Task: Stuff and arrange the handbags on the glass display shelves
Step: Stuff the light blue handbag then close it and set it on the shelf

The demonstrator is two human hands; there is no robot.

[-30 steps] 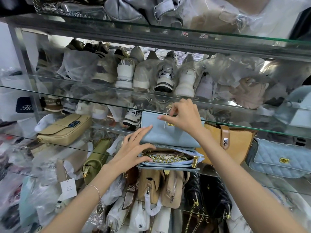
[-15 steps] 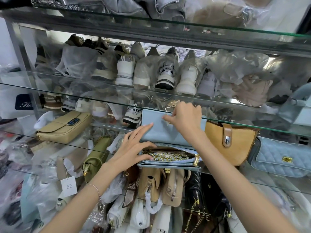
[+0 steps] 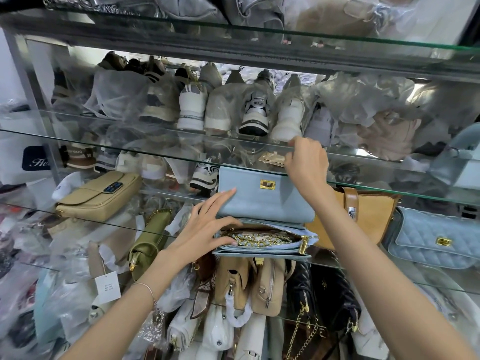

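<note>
Mid glass shelf (image 3: 337,265), L to R: beige flap bag (image 3: 98,196), lt-blue handbag (image 3: 262,201) w/ top zip open, tan bag (image 3: 363,219), quilted blue bag (image 3: 436,240). Upper glass shelf (image 3: 130,151): sneakers (image 3: 192,107), some in plastic.

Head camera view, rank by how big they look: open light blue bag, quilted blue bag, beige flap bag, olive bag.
1. open light blue bag, nearest the camera
2. quilted blue bag, cut by the frame edge
3. beige flap bag
4. olive bag, turned end-on
</note>
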